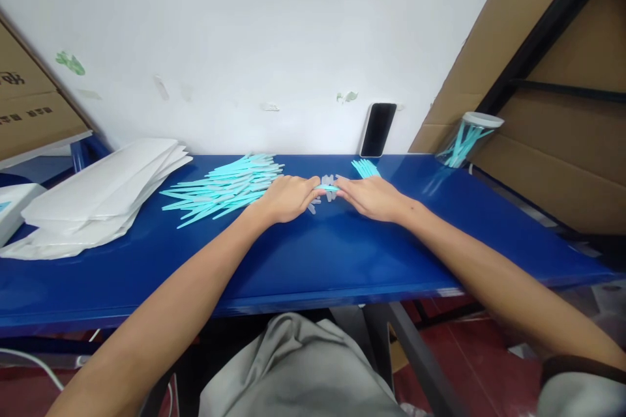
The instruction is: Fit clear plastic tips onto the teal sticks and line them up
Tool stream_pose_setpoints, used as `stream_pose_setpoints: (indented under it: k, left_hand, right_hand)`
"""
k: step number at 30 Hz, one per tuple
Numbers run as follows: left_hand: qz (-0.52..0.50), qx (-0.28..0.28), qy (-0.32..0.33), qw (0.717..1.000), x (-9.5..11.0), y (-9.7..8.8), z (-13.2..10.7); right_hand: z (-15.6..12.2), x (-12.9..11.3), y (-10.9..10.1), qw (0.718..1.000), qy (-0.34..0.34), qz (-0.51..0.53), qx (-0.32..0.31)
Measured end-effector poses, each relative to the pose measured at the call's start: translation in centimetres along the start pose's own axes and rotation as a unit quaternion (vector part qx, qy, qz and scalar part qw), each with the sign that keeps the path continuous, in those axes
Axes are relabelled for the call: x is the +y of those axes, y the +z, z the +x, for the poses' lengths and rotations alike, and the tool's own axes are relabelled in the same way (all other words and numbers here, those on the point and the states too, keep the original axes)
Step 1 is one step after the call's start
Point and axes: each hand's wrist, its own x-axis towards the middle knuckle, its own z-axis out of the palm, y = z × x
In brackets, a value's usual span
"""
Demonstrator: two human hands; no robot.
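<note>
Teal stick (328, 188) pinched by L grip (291, 199) & R grip (372, 199); carton (36, 101) lettering, far L, blurry.

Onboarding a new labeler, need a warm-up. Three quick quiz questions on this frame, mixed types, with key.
1. What do the left hand and right hand hold between them?
2. True or false: the phone stands propped against the white wall.
3. Where is the clear jar with the white lid?
A) left of the phone
B) between the hands
C) right of the phone

Key:
1. A slim teal piece.
2. True.
3. C.
</note>
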Motion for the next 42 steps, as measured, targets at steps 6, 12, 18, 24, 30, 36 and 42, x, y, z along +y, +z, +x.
stream_pose_setpoints:
  k: [6, 12, 18, 24, 30, 36, 42]
  left_hand:
    - [0.009, 0.075, -0.117, 0.990, -4.0, -0.5, -1.5]
    - [-0.006, 0.061, -0.049, 0.997, -1.5, 0.4, -0.9]
    - [0.027, 0.020, -0.027, 0.999, 1.5, 1.6, 0.4]
    - [0.025, 0.051, -0.066, 0.996, 1.4, 1.7, 0.2]
    - [-0.019, 0.046, -0.078, 0.996, 1.0, 1.4, -0.1]
    - [-0.038, 0.051, -0.077, 0.995, 0.8, 1.8, 0.0]
    - [-0.046, 0.053, -0.068, 0.995, 0.8, 1.8, 0.0]
  right_hand:
    - [-1.1, 6.4, 0.7, 0.984, 0.164, 0.008, 0.073]
    - [-1.1, 9.3, 1.5, 0.965, 0.199, 0.056, 0.163]
    - [-0.5, 9.2, 2.9, 0.966, 0.195, 0.070, 0.157]
    - [-0.6, 9.4, 3.2, 0.960, 0.223, 0.092, 0.140]
    - [-0.2, 8.4, 3.4, 0.964, 0.239, 0.041, 0.107]
    - [0.9, 7.4, 3.2, 0.965, 0.248, -0.018, 0.083]
    - [1.4, 7.2, 3.1, 0.961, 0.265, -0.024, 0.081]
